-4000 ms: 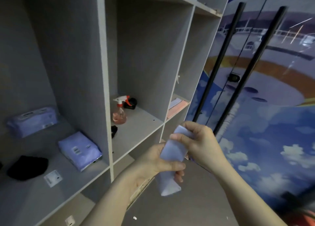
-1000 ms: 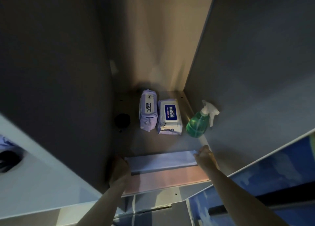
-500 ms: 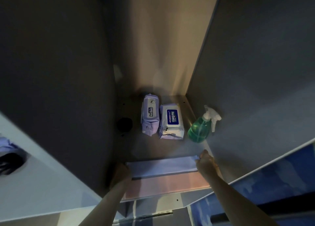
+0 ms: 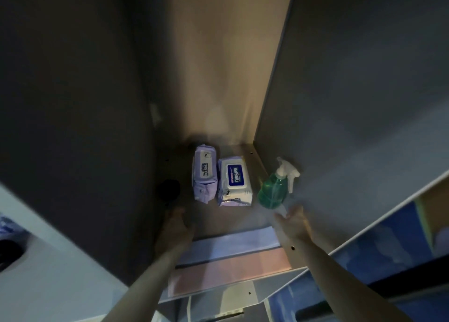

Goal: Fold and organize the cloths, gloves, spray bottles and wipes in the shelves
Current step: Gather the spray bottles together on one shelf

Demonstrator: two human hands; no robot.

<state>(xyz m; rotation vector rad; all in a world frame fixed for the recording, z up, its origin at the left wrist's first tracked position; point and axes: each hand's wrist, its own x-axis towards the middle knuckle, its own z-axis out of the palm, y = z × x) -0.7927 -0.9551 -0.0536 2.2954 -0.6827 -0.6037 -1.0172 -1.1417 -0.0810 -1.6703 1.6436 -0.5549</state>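
Observation:
I look down into a dim shelf compartment. A folded blue cloth (image 4: pixel 233 245) lies across the front of the shelf, on top of a folded pink cloth (image 4: pixel 230 272). My left hand (image 4: pixel 176 227) rests open past the blue cloth's left end, empty. My right hand (image 4: pixel 292 223) is open past its right end, just below a green spray bottle (image 4: pixel 273 190). Two wipe packs (image 4: pixel 204 173) (image 4: pixel 234 182) lie side by side at the back. A dark round object (image 4: pixel 168 189) sits left of them.
Grey side walls (image 4: pixel 352 115) close the compartment on both sides. The neighbouring shelf at lower left holds something black (image 4: pixel 9 252). A blue patterned surface (image 4: pixel 379 253) shows at lower right.
Both hands have let go of the blue cloth's ends and moved deeper into the shelf. The cloth now lies flat on the pink one. The camera has come closer.

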